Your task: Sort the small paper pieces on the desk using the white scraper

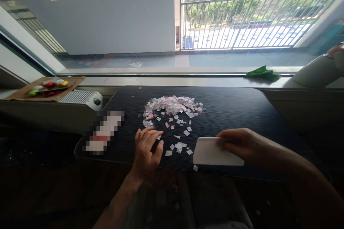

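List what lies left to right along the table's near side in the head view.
Blurred item → left hand → small scrap cluster → white panel → right hand, gripping the panel.

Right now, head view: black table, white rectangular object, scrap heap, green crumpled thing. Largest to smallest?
1. Black table
2. White rectangular object and scrap heap: too alike to rank; the former is nearer the camera
3. Green crumpled thing
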The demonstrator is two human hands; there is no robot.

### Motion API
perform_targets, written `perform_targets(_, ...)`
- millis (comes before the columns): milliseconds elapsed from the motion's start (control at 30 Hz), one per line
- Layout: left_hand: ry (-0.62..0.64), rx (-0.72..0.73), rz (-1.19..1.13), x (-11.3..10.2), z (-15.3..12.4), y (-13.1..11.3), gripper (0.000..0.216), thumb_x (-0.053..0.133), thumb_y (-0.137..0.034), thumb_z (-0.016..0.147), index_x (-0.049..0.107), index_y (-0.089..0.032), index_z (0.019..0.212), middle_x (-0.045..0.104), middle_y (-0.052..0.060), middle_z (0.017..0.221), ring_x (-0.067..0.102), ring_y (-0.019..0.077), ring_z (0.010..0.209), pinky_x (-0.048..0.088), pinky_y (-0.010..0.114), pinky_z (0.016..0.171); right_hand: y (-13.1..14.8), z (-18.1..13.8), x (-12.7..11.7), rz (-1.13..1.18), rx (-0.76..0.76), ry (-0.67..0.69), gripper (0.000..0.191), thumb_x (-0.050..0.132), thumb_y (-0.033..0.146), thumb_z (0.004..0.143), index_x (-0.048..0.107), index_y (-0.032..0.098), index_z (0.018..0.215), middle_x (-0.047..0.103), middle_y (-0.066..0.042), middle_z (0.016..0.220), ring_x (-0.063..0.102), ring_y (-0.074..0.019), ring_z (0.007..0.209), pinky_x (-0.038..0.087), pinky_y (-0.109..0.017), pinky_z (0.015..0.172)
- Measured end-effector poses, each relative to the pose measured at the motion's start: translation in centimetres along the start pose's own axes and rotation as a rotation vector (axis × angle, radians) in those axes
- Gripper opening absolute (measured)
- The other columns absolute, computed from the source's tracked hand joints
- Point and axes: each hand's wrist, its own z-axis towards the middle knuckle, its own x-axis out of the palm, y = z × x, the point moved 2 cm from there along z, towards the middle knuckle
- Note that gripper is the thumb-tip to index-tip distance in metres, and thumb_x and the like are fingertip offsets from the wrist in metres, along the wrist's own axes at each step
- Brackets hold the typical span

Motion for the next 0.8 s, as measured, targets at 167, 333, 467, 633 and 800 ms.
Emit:
perform_targets(167,0.001,-0.005,-0.002,0.0,0.0,0.0,0.022,0.05,-0.02,0.091,0.063,-0.02,0.109,0.068,0.007,0.102,0.056,0.0268,0.114,0.029,0.055,0.109,-0.5,-0.7,0.1,-0.053,-0.012,0.034,0.028,0.048,0.038,0.089,0.067,0.02,0.08,0.063,0.001,0.069,0.052,-0.0134,0.063,0.04,-0.023,0.053)
perform_targets(333,0.002,-0.008,0.0,0.1,-0.1,0.0,0.022,0.05,-0.021,0.092,0.062,-0.02,0.109,0.068,0.006,0.102,0.056,0.0267,0.114,0.028,0.054,0.11,-0.3,-0.4,-0.1,0.008,-0.091,-0.111,0.026,0.052,0.036,0.089,0.072,0.021,0.093,0.073,-0.002,0.085,0.065,-0.0174,0.075,0.048,-0.025,0.066)
perform_targets(467,-0.003,-0.013,0.003,0.1,-0.1,-0.1,0.022,0.05,-0.021,0.091,0.063,-0.02,0.109,0.069,0.006,0.102,0.057,0.0268,0.114,0.027,0.054,0.11,0.8,0.8,-0.1,-0.078,-0.191,-0.218,0.027,0.05,0.031,0.09,0.073,0.021,0.098,0.074,-0.004,0.092,0.066,-0.0177,0.079,0.048,-0.027,0.069)
perform_targets(633,0.006,-0.036,-0.008,0.1,0.0,-0.2,0.022,0.049,-0.021,0.091,0.063,-0.02,0.109,0.069,0.006,0.102,0.056,0.0265,0.115,0.027,0.053,0.11,1.2,0.3,-0.1,-0.159,-0.21,-0.173,0.026,0.049,0.032,0.091,0.074,0.023,0.089,0.071,-0.002,0.081,0.063,-0.0149,0.066,0.045,-0.025,0.059)
perform_targets(800,0.009,-0.047,-0.004,0.2,0.0,-0.2,0.023,0.049,-0.021,0.091,0.064,-0.02,0.108,0.069,0.006,0.101,0.056,0.0261,0.115,0.026,0.053,0.111,1.3,1.3,0.2,-0.134,-0.274,-0.278,0.03,0.046,0.031,0.093,0.074,0.021,0.1,0.071,-0.005,0.092,0.065,-0.016,0.074,0.047,-0.026,0.065)
